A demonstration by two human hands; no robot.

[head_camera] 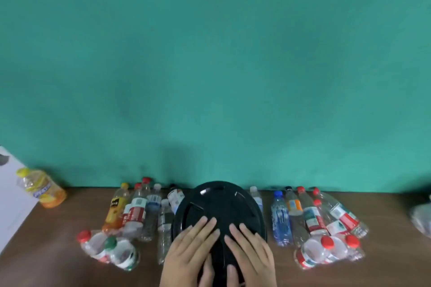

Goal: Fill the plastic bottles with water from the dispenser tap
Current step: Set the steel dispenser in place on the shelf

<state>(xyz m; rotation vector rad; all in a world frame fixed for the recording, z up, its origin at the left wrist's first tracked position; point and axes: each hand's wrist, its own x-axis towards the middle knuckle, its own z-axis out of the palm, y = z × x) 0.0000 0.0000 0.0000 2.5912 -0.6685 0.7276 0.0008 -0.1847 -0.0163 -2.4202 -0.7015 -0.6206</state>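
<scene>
The left bottles (137, 212) and right bottles (310, 216) crowd the table (58, 251) at lower left and lower right of the frame, all capped and apparently empty, so filling looks not yet begun. Between them, at bottom centre, your left hand (191, 247) and right hand (249, 249) lie flat and released on the black dispenser (219, 207). Next you'll need to uncap one bottle and find the tap, which is hidden.
</scene>
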